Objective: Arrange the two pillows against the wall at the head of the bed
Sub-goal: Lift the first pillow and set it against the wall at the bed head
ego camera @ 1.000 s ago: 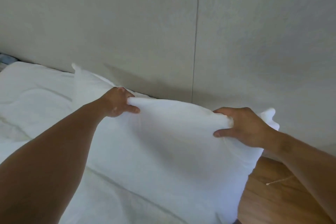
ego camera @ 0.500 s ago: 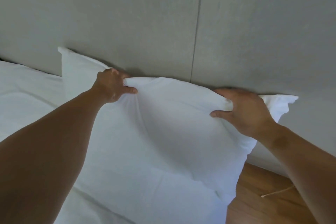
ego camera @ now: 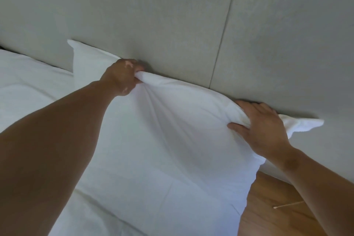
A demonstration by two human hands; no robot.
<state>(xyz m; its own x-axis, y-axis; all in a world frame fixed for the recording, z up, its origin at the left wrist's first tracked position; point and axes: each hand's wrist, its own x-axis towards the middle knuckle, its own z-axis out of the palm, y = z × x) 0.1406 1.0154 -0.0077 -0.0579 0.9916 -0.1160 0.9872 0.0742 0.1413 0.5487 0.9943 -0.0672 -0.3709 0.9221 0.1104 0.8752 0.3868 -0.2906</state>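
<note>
A white pillow (ego camera: 172, 140) stands tilted on the bed with its top edge pressed against the grey wall (ego camera: 153, 15). My left hand (ego camera: 123, 75) grips a bunch of fabric at the pillow's top edge, left of its middle. My right hand (ego camera: 262, 130) grips the top edge near the right corner, fingers behind, thumb in front. The pillow's left corner (ego camera: 76, 46) and right corner flap (ego camera: 304, 123) stick out past my hands. Only one pillow is clearly told apart; a second one I cannot make out.
White bedding (ego camera: 28, 82) spreads to the left. A wooden floor (ego camera: 272, 207) shows at the bottom right beside the bed's edge, with a thin pale stick (ego camera: 287, 204) lying on it. A vertical seam (ego camera: 222, 34) runs down the wall panels.
Both hands have pushed the pillow up and back, so its top edge now touches the wall. The grips are unchanged.
</note>
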